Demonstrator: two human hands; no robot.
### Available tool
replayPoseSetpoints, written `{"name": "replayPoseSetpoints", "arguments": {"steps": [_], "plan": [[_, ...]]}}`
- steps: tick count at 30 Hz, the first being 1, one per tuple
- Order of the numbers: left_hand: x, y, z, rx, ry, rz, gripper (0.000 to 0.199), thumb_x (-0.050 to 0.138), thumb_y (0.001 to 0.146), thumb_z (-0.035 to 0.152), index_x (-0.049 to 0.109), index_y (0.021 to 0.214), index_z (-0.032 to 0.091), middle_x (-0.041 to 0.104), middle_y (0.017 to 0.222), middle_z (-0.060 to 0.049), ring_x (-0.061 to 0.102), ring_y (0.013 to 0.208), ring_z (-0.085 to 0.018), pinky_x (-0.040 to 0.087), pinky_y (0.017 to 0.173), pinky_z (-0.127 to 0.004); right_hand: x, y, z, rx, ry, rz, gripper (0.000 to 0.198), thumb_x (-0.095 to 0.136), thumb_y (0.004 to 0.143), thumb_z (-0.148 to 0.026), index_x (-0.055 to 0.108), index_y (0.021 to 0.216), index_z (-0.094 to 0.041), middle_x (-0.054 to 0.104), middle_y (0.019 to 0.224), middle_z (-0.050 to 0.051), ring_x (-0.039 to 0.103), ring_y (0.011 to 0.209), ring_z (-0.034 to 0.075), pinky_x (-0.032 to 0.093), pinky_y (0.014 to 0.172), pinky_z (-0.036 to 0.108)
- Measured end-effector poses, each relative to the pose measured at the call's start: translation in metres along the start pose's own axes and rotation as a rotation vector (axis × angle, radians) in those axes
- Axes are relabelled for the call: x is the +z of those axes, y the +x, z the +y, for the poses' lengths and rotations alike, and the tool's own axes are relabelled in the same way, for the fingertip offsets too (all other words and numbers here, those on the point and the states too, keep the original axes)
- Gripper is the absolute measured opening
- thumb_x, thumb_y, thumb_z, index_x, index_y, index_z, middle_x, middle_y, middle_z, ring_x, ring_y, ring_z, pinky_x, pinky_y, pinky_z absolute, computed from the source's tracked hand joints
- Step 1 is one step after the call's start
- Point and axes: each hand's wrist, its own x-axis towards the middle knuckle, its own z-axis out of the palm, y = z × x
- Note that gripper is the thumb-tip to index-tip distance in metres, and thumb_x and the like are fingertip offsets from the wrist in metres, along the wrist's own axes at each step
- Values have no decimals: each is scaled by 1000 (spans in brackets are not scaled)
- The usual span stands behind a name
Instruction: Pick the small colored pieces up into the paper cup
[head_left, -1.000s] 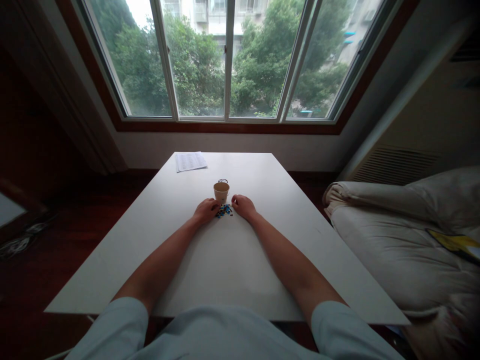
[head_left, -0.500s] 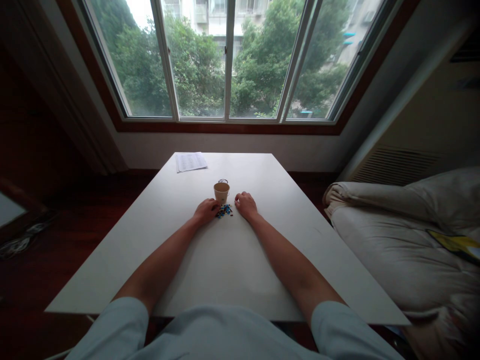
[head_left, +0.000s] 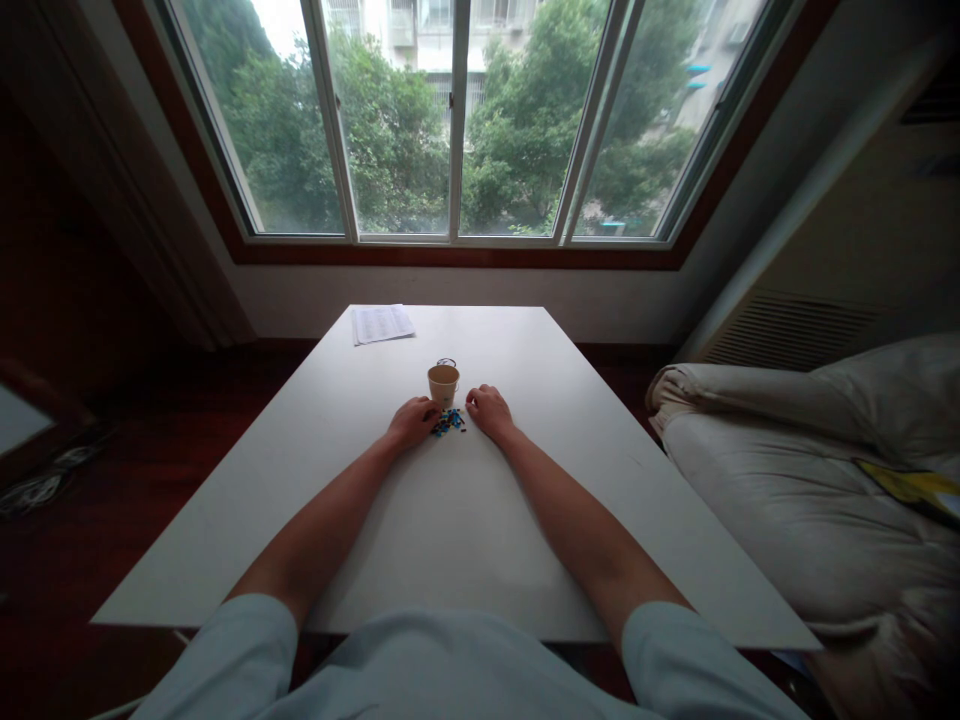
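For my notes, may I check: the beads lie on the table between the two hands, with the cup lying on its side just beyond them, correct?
Not quite: the head view shows the cup standing upright, not on its side. The beads do lie on the table between the left hand and right hand.

One paper cup [head_left: 443,383], one small heap of blue and dark beads [head_left: 448,422] too small to count, one printed sheet [head_left: 382,323], two hands, left hand [head_left: 412,421], right hand [head_left: 489,411]
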Motion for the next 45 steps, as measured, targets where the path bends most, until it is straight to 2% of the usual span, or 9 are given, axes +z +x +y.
{"name": "replayPoseSetpoints", "arguments": {"steps": [7, 13, 20, 23, 27, 32, 37, 45], "plan": [[-1, 0, 2, -11, 7, -5, 21, 57, 91, 33, 75, 97, 24, 70, 94, -6, 62, 91, -20, 47, 81, -31, 1, 0, 0, 43, -12, 27, 12, 61, 93, -27, 70, 100, -21, 61, 103, 9, 51, 104, 22, 41, 92, 31], [1, 0, -1, -7, 4, 2, 21, 57, 91, 33, 75, 97, 24, 70, 95, -6, 61, 92, -21, 47, 81, -31, -1, 1, -1, 34, -14, 22, 10, 60, 94, -24, 69, 93, -21, 63, 102, 10, 52, 104, 22, 40, 91, 31], [0, 0, 0, -9, 6, -4, 22, 56, 91, 34, 75, 97, 24, 70, 95, -5, 61, 92, -21, 47, 82, -31, -5, 0, -5, 14, 85, 68, 15, 51, 98, -27, 65, 103, -22, 68, 91, 4, 57, 84, 18, 39, 78, 27], [-1, 0, 1, -14, 5, -4, 22, 57, 91, 34, 75, 98, 24, 70, 95, -6, 61, 92, -21, 47, 82, -31, -5, -1, -6, -41, 122, 107, 17, 48, 98, -25, 64, 101, -21, 67, 93, 4, 57, 86, 18, 39, 79, 26], [0, 0, 0, -5, 12, 0, 21, 57, 91, 32, 75, 98, 24, 70, 95, -6, 61, 92, -21, 47, 82, -31, -5, 0, -6, -119, 158, 164, 18, 47, 96, -17, 64, 98, -20, 66, 94, 6, 54, 94, 19, 40, 85, 27], [2, 1, -1, 5, 10, 1, 20, 56, 92, 31, 75, 96, 24, 69, 93, -5, 61, 90, -20, 46, 80, -30, -1, 2, -3, -181, 240, 212, 15, 51, 94, -15, 65, 94, -20, 64, 91, 6, 54, 91, 20, 42, 83, 29], [1, 1, -2, 14, 10, 5, 20, 56, 92, 32, 75, 96, 24, 69, 93, -5, 61, 89, -20, 45, 79, -30, 1, 2, -4, -235, 307, 228, 21, 48, 94, -12, 67, 92, -21, 66, 95, 6, 55, 94, 20, 43, 87, 31], [2, 1, -3, 36, 10, 11, 20, 55, 92, 31, 74, 96, 24, 69, 92, -5, 61, 89, -20, 44, 77, -30, -5, -1, -8, -200, 285, 200, 19, 50, 82, -8, 63, 88, -20, 61, 84, 4, 52, 84, 20, 42, 79, 30]]}}
